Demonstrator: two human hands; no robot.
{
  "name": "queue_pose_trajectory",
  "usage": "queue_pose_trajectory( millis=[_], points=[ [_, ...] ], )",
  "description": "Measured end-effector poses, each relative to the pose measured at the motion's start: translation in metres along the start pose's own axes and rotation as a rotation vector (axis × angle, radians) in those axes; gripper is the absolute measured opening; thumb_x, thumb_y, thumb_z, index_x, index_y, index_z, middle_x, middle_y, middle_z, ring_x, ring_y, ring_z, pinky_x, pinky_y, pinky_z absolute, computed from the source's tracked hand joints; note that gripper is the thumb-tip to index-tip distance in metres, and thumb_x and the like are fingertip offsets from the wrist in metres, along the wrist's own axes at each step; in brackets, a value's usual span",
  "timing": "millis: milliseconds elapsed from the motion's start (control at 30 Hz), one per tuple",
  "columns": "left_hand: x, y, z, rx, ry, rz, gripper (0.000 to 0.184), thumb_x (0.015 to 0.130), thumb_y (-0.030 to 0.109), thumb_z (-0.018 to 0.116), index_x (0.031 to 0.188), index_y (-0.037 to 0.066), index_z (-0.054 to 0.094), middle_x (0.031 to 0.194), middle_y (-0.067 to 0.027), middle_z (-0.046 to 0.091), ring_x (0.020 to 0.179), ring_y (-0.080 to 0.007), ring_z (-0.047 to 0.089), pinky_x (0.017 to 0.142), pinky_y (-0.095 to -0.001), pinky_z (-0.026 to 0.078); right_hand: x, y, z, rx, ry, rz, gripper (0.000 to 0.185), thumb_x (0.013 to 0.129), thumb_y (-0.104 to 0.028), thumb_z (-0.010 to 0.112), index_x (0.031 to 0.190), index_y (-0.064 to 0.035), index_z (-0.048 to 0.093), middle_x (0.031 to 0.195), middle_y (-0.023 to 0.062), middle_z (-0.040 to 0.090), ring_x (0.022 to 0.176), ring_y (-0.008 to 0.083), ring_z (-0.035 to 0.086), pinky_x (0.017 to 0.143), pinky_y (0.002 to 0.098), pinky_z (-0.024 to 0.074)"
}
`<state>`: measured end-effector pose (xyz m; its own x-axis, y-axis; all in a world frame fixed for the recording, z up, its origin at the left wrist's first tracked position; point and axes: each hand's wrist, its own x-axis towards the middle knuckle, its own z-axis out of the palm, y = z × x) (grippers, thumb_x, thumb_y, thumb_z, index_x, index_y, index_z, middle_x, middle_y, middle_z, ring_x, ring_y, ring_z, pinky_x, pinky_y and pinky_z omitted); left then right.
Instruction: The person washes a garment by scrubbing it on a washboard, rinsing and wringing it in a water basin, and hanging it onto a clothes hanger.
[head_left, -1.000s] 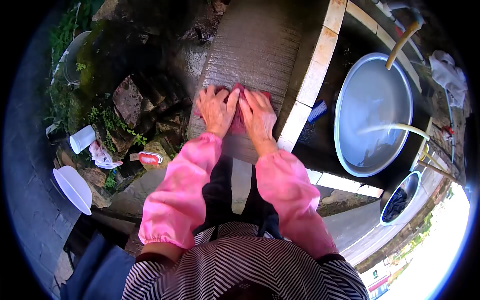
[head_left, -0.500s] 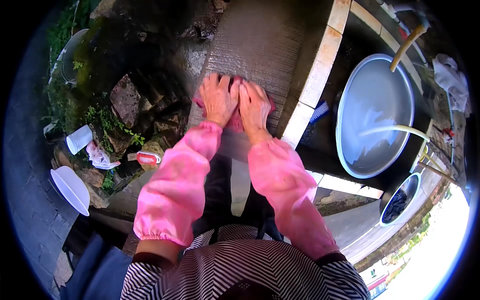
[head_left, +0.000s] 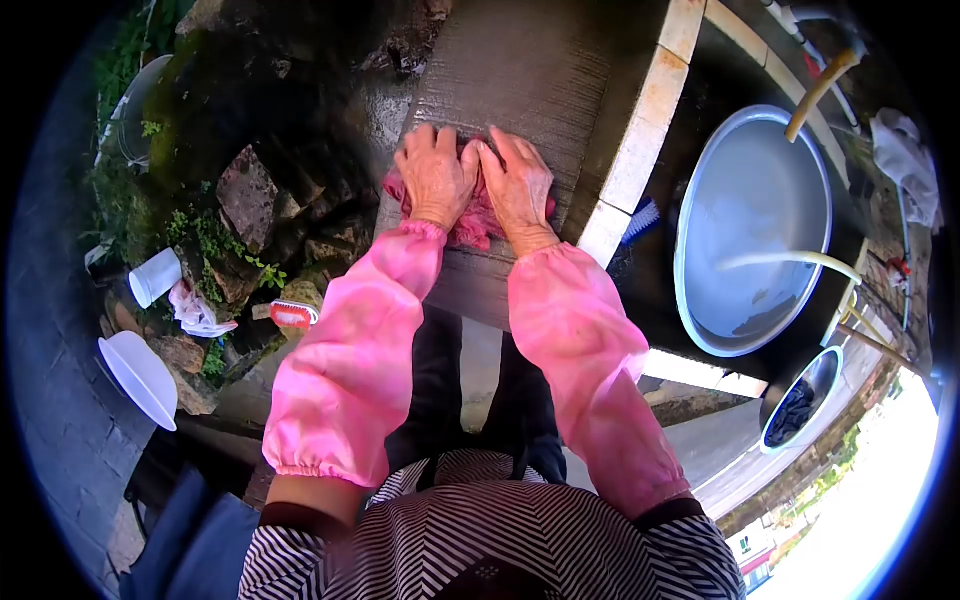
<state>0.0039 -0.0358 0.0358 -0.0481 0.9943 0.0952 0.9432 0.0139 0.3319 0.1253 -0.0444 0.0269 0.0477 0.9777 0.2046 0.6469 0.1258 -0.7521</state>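
Observation:
A wet, crumpled dark-pink cloth (head_left: 478,225) lies bunched on a ridged washing slab (head_left: 515,75). My left hand (head_left: 437,180) presses on its left part, with the fingers bent over its far edge. Close beside it, my right hand (head_left: 517,188) grips the right part of the cloth, the two thumbs almost touching. Folds show between the hands and at both sides. The palms hide the middle of the cloth. Pink sleeve covers reach from both wrists to the elbows.
Right of the slab runs a pale tiled edge (head_left: 640,140), with a blue brush (head_left: 640,220) beyond it. A large basin of water (head_left: 755,230) has a hose over it. A smaller basin (head_left: 825,375) holds dark cloth. Left are rocks (head_left: 250,195), a red-and-white brush (head_left: 294,314) and a white basin (head_left: 140,378).
Both hands have shifted slightly, the right one outward and farther from the left. More of the pink cloth shows between and below them.

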Motion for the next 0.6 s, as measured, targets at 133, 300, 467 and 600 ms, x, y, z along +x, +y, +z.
queue_pose_trajectory(
  millis=[133,300,467,600],
  points=[
    [-0.058,0.012,-0.033,-0.112,0.012,-0.159,0.025,0.082,0.029,0.065,0.092,0.006,0.064,0.090,-0.0125,0.055,0.092,-0.0339,0.052,0.081,-0.0474,0.038,-0.054,-0.017,-0.044,0.012,-0.106,0.331,0.041,0.082,-0.027,0.073,0.111,0.0009,0.067,0.105,0.0196,0.065,0.098,0.0349,0.062,0.085,0.0396,0.0511],
    [-0.102,-0.014,-0.025,-0.233,0.107,0.251,0.019,0.078,0.023,0.063,0.085,0.006,0.062,0.085,-0.0118,0.053,0.085,-0.0322,0.050,0.076,-0.0467,0.038,-0.097,-0.058,-0.016,0.215,0.107,0.329,0.023,0.084,-0.014,0.071,0.102,0.0009,0.070,0.107,0.0172,0.063,0.103,0.0311,0.061,0.091,0.0394,0.0487],
    [-0.010,-0.033,0.007,-0.173,-0.079,0.293,0.016,0.081,0.019,0.060,0.088,0.004,0.061,0.086,-0.0147,0.055,0.080,-0.0312,0.051,0.069,-0.0428,0.038,0.011,-0.009,0.035,0.220,-0.003,0.201,0.015,0.090,-0.014,0.060,0.087,-0.0011,0.067,0.088,0.0156,0.066,0.083,0.0341,0.063,0.072,0.0411,0.0501],
    [-0.024,-0.005,-0.009,-0.385,0.085,-0.054,0.019,0.083,0.021,0.060,0.093,0.005,0.064,0.090,-0.0118,0.058,0.085,-0.0314,0.053,0.075,-0.0420,0.040,-0.005,-0.021,0.003,0.271,-0.131,0.257,0.021,0.092,-0.016,0.060,0.101,0.0016,0.068,0.098,0.0165,0.068,0.091,0.0324,0.064,0.081,0.0375,0.0500]
  ],
)
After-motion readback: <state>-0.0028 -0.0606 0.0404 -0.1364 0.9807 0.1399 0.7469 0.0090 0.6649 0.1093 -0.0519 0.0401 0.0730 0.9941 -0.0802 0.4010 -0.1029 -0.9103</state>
